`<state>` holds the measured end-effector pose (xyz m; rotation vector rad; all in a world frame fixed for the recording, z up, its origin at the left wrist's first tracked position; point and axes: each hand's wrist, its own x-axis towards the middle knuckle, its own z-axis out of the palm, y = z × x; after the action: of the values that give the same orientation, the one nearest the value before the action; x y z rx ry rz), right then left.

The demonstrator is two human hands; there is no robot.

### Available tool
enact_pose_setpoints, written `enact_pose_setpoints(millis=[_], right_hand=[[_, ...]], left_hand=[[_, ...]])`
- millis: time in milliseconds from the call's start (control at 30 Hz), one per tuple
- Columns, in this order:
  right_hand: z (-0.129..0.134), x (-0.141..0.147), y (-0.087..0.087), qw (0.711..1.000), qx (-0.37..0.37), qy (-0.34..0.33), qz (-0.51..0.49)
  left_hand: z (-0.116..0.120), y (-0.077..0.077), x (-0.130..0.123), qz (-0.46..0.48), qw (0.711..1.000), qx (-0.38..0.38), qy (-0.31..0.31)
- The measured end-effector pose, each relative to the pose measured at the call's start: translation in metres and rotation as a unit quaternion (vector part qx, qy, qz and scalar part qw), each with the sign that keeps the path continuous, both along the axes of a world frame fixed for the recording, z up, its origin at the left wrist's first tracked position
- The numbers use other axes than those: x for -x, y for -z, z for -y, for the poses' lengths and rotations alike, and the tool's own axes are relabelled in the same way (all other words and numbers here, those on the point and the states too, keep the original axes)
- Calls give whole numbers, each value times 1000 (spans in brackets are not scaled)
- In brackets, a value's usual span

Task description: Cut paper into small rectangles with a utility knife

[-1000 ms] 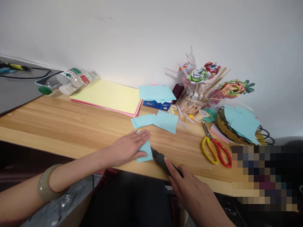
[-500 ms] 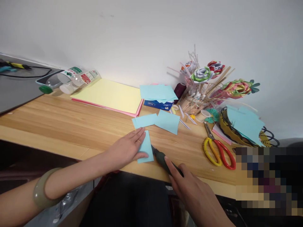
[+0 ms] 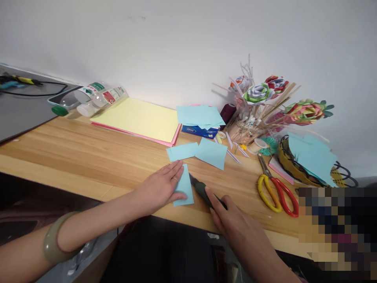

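My left hand [image 3: 163,184] lies flat with its fingers spread on a small light-blue paper [image 3: 187,190] near the table's front edge. My right hand [image 3: 235,220] is wrapped round the dark green handle of a utility knife [image 3: 203,191]. The knife's tip is at the paper's right edge, near its upper part. Just behind my left fingers lies a narrow blue paper strip [image 3: 184,151], and a blue rectangle of paper [image 3: 212,152] touches its right end.
Yellow sheets [image 3: 138,120] lie behind, beside a blue box [image 3: 200,131] topped with blue papers. Scissors [image 3: 272,188], a basket [image 3: 285,159] and paper flowers [image 3: 257,93] stand or lie on the right. Plastic bottles [image 3: 100,101] lie back left.
The view has shifted slightly, so most things appear a little further right. The knife tip sits slightly higher along the paper's right edge. Both hands keep their hold.
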<state>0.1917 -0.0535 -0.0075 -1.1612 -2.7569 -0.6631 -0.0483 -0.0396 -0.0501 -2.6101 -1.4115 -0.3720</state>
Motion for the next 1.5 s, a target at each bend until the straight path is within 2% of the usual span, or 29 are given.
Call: enact_pose_setpoints(millis=[300,600,700,800,900,1000,1067,1133,1233,1300,1400,1500], right_hand=[[-14,5,3,999,33,18,-6],[-30,6,-4,989,132,70,20],[-29,-7,-1,988,144,52,-35],[-28,-27,2,982,158,38,-100],[-33,-43,-2,980,115,120,-105],[-46,-50,-9,970,43,234,-44],[-58,-50,-13,962,14,273,-6],[-70,-49,-15,961,-3,276,19],[-86,-47,-12,963,-30,264,46],[-94,-45,-8,964,-39,258,51],[-102,-43,-3,966,-40,252,42],[-106,-42,0,969,-45,242,32]], left_hand=[[1,2,-1,11,1000,5,-9],[1,-4,-1,1,1000,9,-13],[4,-12,0,14,999,-37,7],[16,-18,1,59,989,-117,68],[35,-20,-2,71,984,-124,104],[52,-19,-8,20,991,-98,93],[60,-19,-12,-26,993,-83,79],[65,-18,-14,-61,992,-88,61],[66,-18,-14,-89,985,-135,60],[66,-20,-10,-79,981,-151,97],[62,-26,0,-31,975,-128,181],[51,-37,12,24,964,-124,232]])
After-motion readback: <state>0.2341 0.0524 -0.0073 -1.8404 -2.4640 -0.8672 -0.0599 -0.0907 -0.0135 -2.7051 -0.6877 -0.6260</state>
